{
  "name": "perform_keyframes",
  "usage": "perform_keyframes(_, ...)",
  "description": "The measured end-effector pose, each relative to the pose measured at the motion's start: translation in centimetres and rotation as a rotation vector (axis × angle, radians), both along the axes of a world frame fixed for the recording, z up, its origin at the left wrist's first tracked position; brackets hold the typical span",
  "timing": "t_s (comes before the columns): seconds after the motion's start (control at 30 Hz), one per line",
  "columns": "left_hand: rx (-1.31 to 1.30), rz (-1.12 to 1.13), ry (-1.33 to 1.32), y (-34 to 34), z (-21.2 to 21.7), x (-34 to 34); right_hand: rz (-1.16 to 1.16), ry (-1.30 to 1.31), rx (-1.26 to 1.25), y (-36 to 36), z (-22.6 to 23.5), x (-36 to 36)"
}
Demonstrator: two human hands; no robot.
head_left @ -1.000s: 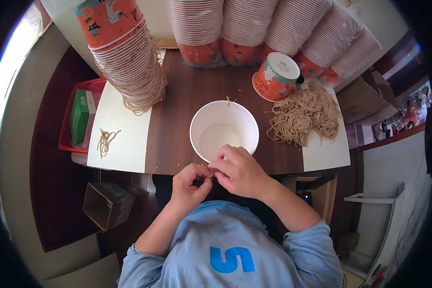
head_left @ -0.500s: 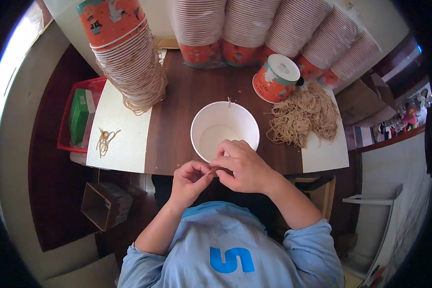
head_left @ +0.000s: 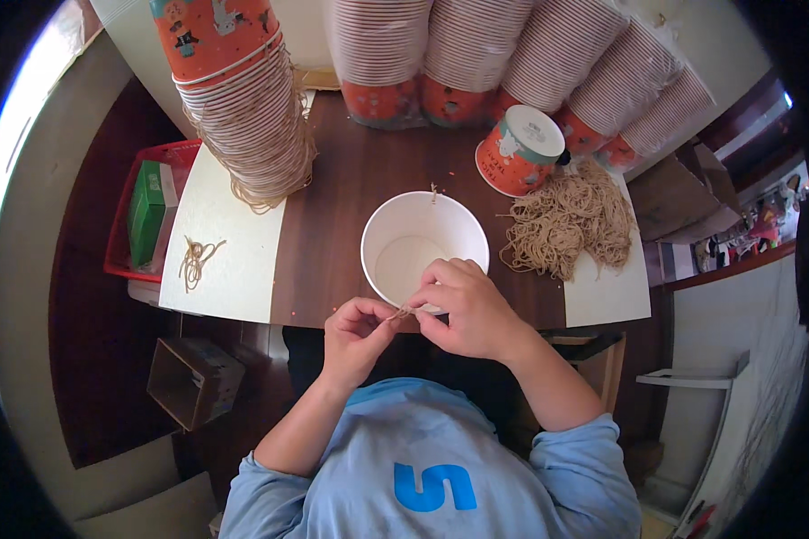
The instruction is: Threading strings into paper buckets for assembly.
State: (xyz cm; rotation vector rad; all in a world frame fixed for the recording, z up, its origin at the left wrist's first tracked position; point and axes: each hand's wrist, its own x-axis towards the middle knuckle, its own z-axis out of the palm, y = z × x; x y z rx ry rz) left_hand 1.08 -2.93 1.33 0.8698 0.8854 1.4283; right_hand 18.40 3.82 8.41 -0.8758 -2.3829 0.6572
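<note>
A white-lined paper bucket point(head_left: 383, 226) stands mouth up before me at the table's front edge. On its far rim a bit of tan cord point(head_left: 434, 194) is knotted. At the near rim my left hand point(head_left: 355, 340) pinches a piece of tan cord point(head_left: 405, 312) between thumb and fingers. My right hand point(head_left: 467, 307) grips the same cord from the other side, its fingers reaching over the bucket's near edge. The fingers partly hide the cord.
Tangled tan cord point(head_left: 571, 220) lies at the right beside an upturned orange bucket point(head_left: 515, 154). Wrapped bucket stacks point(head_left: 382, 54) line the back. A tall corded stack point(head_left: 247, 117) stands left, near a few loose cords point(head_left: 195, 260). A red bin point(head_left: 121, 234) holds a green box.
My right thumb and fingers have shifted slightly to the right, so more of the cord shows between my hands. The left hand keeps its pinch.
</note>
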Motion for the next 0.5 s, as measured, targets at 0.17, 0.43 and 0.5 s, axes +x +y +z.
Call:
perform_keyframes(0.17, 0.029, 0.049, 0.08, 0.1, -0.1, 0.1, -0.034, -0.034, -0.059, 0.1, -0.4, 0.4)
perform_keyframes(0.43, -0.06, -0.018, -0.028, 0.5, 0.2, 0.0, -0.06, 0.066, -0.372, 0.7, -1.6, 0.7)
perform_keyframes(0.5, -0.09, -0.037, -0.079, 0.7, -0.2, -0.1, -0.038, 0.044, -0.461, 0.9, -1.5, 0.8)
